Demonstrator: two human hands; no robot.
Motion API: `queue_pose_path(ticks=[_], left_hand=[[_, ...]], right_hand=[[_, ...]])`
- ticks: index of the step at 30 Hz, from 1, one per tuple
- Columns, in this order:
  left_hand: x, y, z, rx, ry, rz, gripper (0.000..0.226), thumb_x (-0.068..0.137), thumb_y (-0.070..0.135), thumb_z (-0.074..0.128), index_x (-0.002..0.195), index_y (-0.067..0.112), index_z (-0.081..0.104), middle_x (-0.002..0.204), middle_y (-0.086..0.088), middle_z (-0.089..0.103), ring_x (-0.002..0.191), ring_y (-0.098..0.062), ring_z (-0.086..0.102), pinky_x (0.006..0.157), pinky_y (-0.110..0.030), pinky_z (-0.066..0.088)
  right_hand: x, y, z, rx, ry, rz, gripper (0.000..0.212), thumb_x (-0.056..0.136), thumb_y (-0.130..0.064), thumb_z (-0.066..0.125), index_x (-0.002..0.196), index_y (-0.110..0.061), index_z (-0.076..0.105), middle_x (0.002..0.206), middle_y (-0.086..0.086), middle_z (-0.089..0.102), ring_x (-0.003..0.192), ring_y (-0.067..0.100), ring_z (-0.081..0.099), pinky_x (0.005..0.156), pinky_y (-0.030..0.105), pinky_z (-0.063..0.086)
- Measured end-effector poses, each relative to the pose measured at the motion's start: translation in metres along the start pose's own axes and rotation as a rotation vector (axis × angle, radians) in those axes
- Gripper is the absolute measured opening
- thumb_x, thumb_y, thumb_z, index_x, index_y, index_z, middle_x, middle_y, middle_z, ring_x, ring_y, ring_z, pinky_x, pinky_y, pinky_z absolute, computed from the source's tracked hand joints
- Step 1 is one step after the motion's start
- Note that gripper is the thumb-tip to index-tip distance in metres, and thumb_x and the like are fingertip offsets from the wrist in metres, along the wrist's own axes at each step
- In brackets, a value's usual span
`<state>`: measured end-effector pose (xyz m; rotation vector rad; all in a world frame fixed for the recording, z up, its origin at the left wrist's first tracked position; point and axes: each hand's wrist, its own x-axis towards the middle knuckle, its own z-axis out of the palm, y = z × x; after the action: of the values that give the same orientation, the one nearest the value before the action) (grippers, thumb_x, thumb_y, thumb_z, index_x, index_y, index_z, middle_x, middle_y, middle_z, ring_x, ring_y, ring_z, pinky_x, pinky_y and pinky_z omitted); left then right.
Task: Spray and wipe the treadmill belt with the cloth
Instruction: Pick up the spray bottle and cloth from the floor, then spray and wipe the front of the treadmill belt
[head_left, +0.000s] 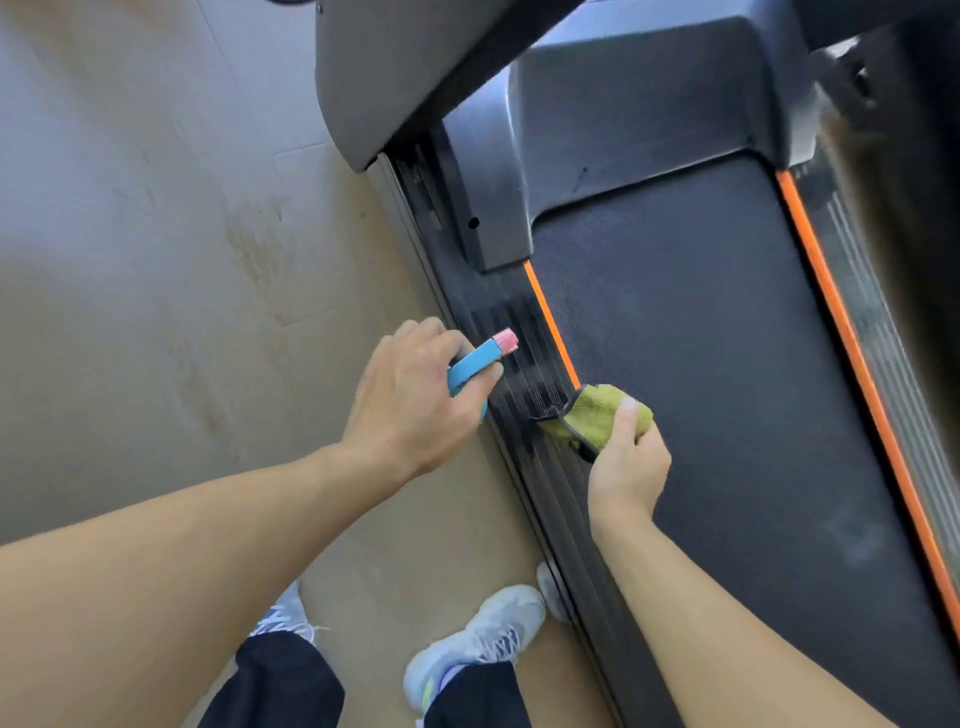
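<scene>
Two hands over the near edge of a treadmill belt (701, 338).

The dark belt runs between orange strips, beside a tan floor (156, 260). The left hand (410, 400) is wrapped around a blue spray bottle (475, 364), its pink nozzle over the ribbed side rail (519, 338). The right hand (628, 467) pinches a bunched green cloth (597, 415) at the belt's edge.

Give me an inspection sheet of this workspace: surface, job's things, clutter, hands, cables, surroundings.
Surface: black belt, orange edge strips, faint dull patches.
Job's things: green cloth at the belt's left edge; blue spray bottle, pink nozzle aimed toward the belt.
Clutter: nothing seen.
Hands: left hand grips the bottle; right hand grips the cloth.
Cables: nothing seen.
Surroundings: stained beige floor; grey motor cover; ribbed side rail; white shoes beside the treadmill.
</scene>
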<state>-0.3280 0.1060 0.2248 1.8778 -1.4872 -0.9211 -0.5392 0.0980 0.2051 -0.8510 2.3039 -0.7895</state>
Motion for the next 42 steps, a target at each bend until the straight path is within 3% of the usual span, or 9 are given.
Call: queue_pose_path(ticks=[6, 9, 13, 18, 23, 27, 31, 36, 42], left_hand=[[0.029, 0.041, 0.061, -0.127, -0.081, -0.005, 0.035, 0.102, 0.040, 0.057, 0.080, 0.013, 0.051, 0.070, 0.003, 0.056, 0.067, -0.019, 0.053, 0.061, -0.039, 0.037], [0.051, 0.064, 0.094, -0.094, -0.065, 0.012, 0.039, 0.101, 0.048, 0.051, 0.087, 0.012, 0.054, 0.085, -0.006, 0.071, 0.084, -0.033, 0.062, 0.077, -0.047, 0.051], [0.082, 0.091, 0.127, -0.052, -0.018, -0.013, 0.042, 0.098, 0.051, 0.049, 0.098, 0.011, 0.061, 0.093, -0.005, 0.075, 0.094, -0.033, 0.064, 0.086, -0.050, 0.053], [0.104, 0.122, 0.159, -0.078, -0.062, -0.076, 0.031, 0.094, 0.039, 0.056, 0.116, 0.017, 0.057, 0.095, -0.002, 0.076, 0.101, -0.028, 0.067, 0.094, -0.046, 0.052], [0.118, 0.132, 0.177, -0.301, -0.214, -0.023, 0.047, 0.078, 0.026, 0.064, 0.125, 0.030, 0.062, 0.076, 0.020, 0.074, 0.078, 0.001, 0.065, 0.078, -0.027, 0.048], [0.141, 0.118, 0.187, -0.231, -0.368, 0.165, 0.028, 0.082, 0.028, 0.066, 0.105, 0.044, 0.063, 0.073, 0.003, 0.073, 0.062, -0.001, 0.056, 0.063, -0.010, 0.040], [0.171, 0.115, 0.214, -0.132, -0.329, 0.308, 0.011, 0.091, 0.023, 0.070, 0.101, 0.026, 0.067, 0.070, 0.000, 0.064, 0.064, -0.015, 0.057, 0.067, -0.024, 0.046], [0.229, 0.132, 0.229, 0.078, -0.387, 0.319, 0.015, 0.093, 0.029, 0.062, 0.093, 0.015, 0.068, 0.062, 0.005, 0.060, 0.061, -0.023, 0.061, 0.064, -0.034, 0.052], [0.273, 0.146, 0.235, 0.243, -0.447, 0.277, 0.023, 0.083, 0.033, 0.064, 0.097, 0.018, 0.074, 0.068, -0.002, 0.075, 0.064, -0.024, 0.071, 0.078, -0.038, 0.063]], right_hand=[[0.069, 0.019, 0.000, 0.159, 0.084, -0.011, 0.015, 0.094, -0.041, 0.053, 0.100, -0.030, 0.062, 0.091, -0.018, 0.063, 0.084, 0.000, 0.060, 0.075, 0.022, 0.043], [0.097, 0.033, -0.003, 0.155, 0.097, -0.040, 0.021, 0.091, -0.039, 0.059, 0.092, -0.017, 0.058, 0.086, -0.011, 0.062, 0.078, 0.010, 0.058, 0.073, 0.026, 0.043], [0.127, 0.052, -0.015, 0.156, -0.007, -0.190, 0.013, 0.090, -0.032, 0.062, 0.096, -0.021, 0.056, 0.086, -0.015, 0.062, 0.079, -0.001, 0.057, 0.067, 0.008, 0.040], [0.167, 0.076, -0.019, -0.032, -0.311, -0.176, 0.023, 0.083, -0.043, 0.061, 0.096, -0.023, 0.062, 0.088, -0.011, 0.066, 0.086, 0.017, 0.064, 0.080, 0.041, 0.055], [0.194, 0.081, -0.030, -0.046, -0.264, -0.202, 0.029, 0.079, -0.038, 0.070, 0.105, -0.031, 0.057, 0.096, -0.016, 0.063, 0.096, 0.010, 0.061, 0.082, 0.028, 0.048], [0.203, 0.078, -0.016, -0.147, -0.201, -0.389, 0.075, 0.070, -0.053, 0.075, 0.134, -0.037, 0.038, 0.136, -0.013, 0.040, 0.128, 0.009, 0.041, 0.104, 0.032, 0.039], [0.201, 0.096, 0.014, -0.457, -0.365, -0.702, 0.066, 0.090, -0.051, 0.059, 0.148, -0.032, 0.034, 0.160, -0.009, 0.020, 0.148, 0.013, 0.012, 0.120, 0.037, 0.019], [0.245, 0.108, 0.028, -0.493, -0.278, -0.960, 0.051, 0.096, -0.040, 0.043, 0.144, -0.023, 0.046, 0.153, 0.000, 0.038, 0.145, 0.021, 0.028, 0.120, 0.035, 0.018], [0.330, 0.087, 0.014, -0.320, 0.019, -0.543, 0.053, 0.098, -0.034, 0.052, 0.148, -0.029, 0.037, 0.159, -0.005, 0.026, 0.146, 0.017, 0.022, 0.118, 0.035, 0.022]])
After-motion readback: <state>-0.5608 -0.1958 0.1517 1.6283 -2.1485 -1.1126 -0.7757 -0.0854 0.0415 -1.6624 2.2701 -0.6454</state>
